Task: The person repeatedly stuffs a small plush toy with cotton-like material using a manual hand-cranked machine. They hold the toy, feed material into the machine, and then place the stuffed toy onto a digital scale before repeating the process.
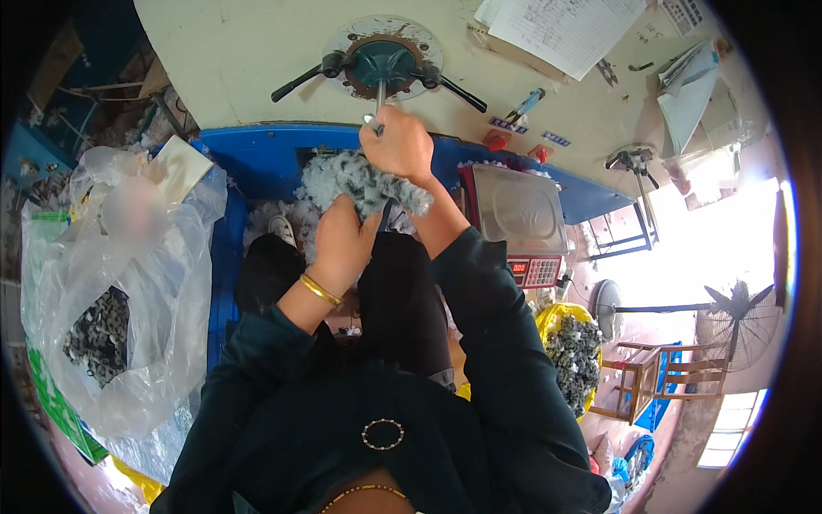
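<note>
Dark-green top (368, 428) lay nearest the camera; past it, by the front edge of the desk (231, 68), a grey-and-white plush piece (347, 176) sat between the hands, the left hand (340, 242) pinching its lower side, the right hand (396, 144) closed around a metal tube (381, 92). Working the piece at the tube seemed the step in hand, and the next move appeared to call for a steady hold.

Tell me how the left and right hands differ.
The left hand has a gold bangle at its wrist; the right hand shows none. The left hand is at the lower edge of the grey fluffy piece, while the right hand is curled farther up, by the metal tube. Both arms wear dark sleeves.
</note>
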